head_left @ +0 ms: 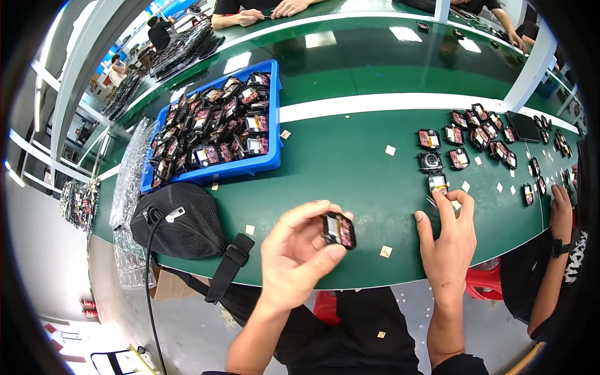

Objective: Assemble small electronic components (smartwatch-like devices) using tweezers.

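Note:
My left hand (290, 253) grips a small black watch case (339, 230) between thumb and fingers, held up above the near table edge. Its inner side shows a pale patch and reddish parts. My right hand (447, 244) reaches over the table with thumb and fingers apart. Its index fingertip touches or almost touches another watch case (438, 182) lying on the green table. A thin silvery thing (431, 201) shows beside that fingertip; I cannot make out what it is. Just beyond lies a case with its round sensor side up (430, 162), among several others.
A blue bin (275, 125) full of watch cases stands at the far left. A black mesh bag (178, 219) with a strap lies before it, beside clear plastic trays (128, 200). Small paper squares (386, 251) dot the table. A co-worker's hand (560, 212) is at the right.

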`<action>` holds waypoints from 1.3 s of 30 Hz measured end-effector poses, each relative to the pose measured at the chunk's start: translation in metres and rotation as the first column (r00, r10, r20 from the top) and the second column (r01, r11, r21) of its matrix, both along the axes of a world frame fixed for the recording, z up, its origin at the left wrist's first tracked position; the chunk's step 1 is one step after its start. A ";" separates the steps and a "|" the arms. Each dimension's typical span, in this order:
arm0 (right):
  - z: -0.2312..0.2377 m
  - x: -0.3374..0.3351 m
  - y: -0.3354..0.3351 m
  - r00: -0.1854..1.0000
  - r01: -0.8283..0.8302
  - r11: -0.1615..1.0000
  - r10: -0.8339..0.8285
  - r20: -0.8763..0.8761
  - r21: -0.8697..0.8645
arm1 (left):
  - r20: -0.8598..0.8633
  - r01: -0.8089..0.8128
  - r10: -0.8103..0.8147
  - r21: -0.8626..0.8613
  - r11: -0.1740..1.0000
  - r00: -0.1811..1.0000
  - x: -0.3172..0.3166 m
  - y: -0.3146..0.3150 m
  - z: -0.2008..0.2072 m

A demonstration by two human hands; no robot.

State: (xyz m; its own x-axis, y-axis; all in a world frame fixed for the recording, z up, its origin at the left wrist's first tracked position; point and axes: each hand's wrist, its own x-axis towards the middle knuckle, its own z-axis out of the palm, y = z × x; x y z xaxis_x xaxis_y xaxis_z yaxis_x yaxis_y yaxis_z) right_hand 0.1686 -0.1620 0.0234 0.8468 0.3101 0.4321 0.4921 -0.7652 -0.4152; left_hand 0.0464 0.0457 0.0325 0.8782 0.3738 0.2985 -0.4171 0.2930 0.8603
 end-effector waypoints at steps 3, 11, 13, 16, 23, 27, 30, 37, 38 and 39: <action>0.000 -0.002 -0.001 1.000 0.002 1.000 -0.002 -0.014 0.022 | 0.064 -0.347 0.357 0.446 0.825 0.932 0.017 0.049 0.024; -0.007 -0.002 -0.005 0.998 -0.058 0.994 0.057 0.013 0.088 | 0.442 -0.412 0.854 0.856 -0.310 0.275 0.036 0.189 0.057; -0.010 0.000 -0.010 0.998 -0.066 0.992 0.067 -0.009 0.109 | 0.387 -0.333 0.887 0.895 -0.296 0.252 0.033 0.202 0.051; -0.011 0.000 -0.011 0.998 -0.056 0.990 0.058 -0.013 0.131 | 0.413 -0.336 0.844 0.893 -0.301 0.342 0.033 0.204 0.046; -0.008 0.001 -0.012 0.965 -0.237 0.928 0.259 -0.041 0.288 | 0.234 -0.422 0.657 0.896 0.142 0.717 0.027 0.093 0.042; -0.003 -0.001 -0.016 0.919 -0.334 0.849 0.391 -0.062 0.409 | -0.195 -0.018 0.140 0.523 0.852 0.971 0.014 0.014 0.018; -0.001 -0.010 -0.016 0.869 -0.377 0.761 0.488 -0.083 0.527 | -0.277 0.174 -0.103 0.243 0.954 0.955 0.010 -0.026 -0.001; -0.005 -0.024 -0.002 0.760 -0.447 0.554 0.649 -0.028 0.702 | -0.105 0.134 -0.119 0.144 0.980 0.987 0.008 -0.040 -0.018; -0.003 -0.023 0.001 0.745 -0.479 0.553 0.667 -0.018 0.682 | -0.109 0.135 -0.121 0.142 0.981 0.987 0.007 -0.039 -0.021; -0.001 -0.022 0.004 0.727 -0.512 0.548 0.687 -0.006 0.662 | -0.091 0.107 -0.099 0.086 0.991 0.991 0.006 -0.038 -0.025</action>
